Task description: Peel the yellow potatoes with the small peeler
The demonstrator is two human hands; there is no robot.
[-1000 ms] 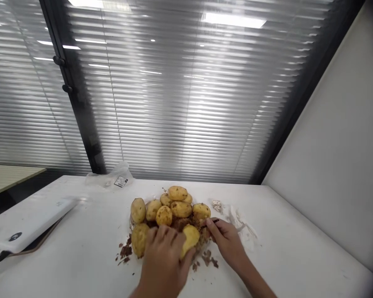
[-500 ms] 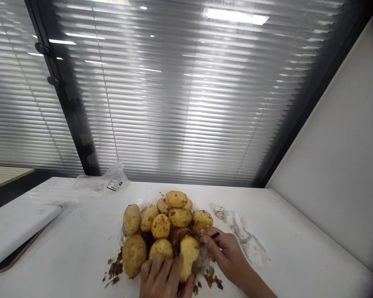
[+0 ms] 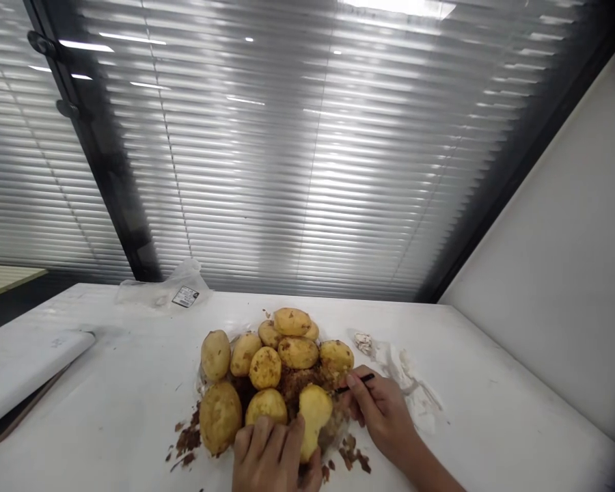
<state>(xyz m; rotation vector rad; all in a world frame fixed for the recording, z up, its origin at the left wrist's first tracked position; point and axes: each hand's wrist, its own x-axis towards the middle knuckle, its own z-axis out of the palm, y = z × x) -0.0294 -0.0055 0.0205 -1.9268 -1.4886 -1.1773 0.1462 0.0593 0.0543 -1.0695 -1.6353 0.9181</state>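
A pale yellow, partly peeled potato (image 3: 313, 418) stands upright at the front of a pile, with my left hand (image 3: 274, 454) gripping its lower left side. My right hand (image 3: 382, 410) pinches a thin dark-handled tool (image 3: 356, 384) just right of that potato; its working tip is too small to make out. Several unpeeled potatoes (image 3: 265, 367) lie behind and to the left, some stacked. A big brown-skinned potato (image 3: 220, 417) sits left of my left hand. Brown peelings (image 3: 300, 384) fill the gaps between them, on clear plastic.
Loose peel scraps (image 3: 188, 437) lie on the white table (image 3: 133, 403). Crumpled white tissue (image 3: 410, 386) is at the right, a clear bag with a label (image 3: 167, 287) at the back left. A white flat case (image 3: 25, 369) rests at the left edge. Behind are blinds (image 3: 266, 171).
My right hand has drawn the tool slightly right, away from the peeled potato. My left hand keeps its grip on the potato. The view has shifted a little.
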